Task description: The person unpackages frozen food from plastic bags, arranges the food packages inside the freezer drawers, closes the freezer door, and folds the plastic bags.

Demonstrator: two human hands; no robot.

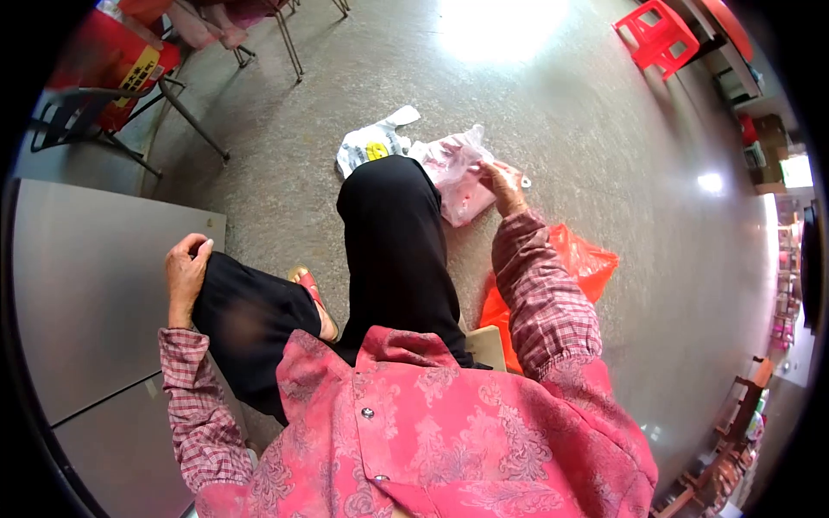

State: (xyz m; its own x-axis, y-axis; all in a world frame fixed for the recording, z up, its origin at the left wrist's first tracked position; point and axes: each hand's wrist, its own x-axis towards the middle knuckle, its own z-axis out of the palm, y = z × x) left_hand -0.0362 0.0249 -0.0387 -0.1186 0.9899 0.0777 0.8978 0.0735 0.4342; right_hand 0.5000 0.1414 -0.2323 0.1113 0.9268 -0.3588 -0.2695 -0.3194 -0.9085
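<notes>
My right hand (505, 186) is closed on the edge of a thin, see-through pinkish plastic bag (466, 197), which rests on the floor beyond my knee. Something pink shows through the plastic. Against that bag, to its left, lies a white plastic bag (352, 151) with a yellow print, partly hidden by my knee. An orange-red plastic bag (585, 259) lies on the floor beside and under my right forearm. My left hand (187, 269) rests at my left knee, on the black trousers (246, 311), its fingers bent and close together; whether they hold anything is hidden.
A grey metal cabinet (86, 285) stands close on my left. Chairs (177, 104) with thin metal legs, one bearing a red bag (95, 52), are at the upper left. A red plastic stool (658, 39) is at the upper right. Shelves with goods (786, 276) line the right side.
</notes>
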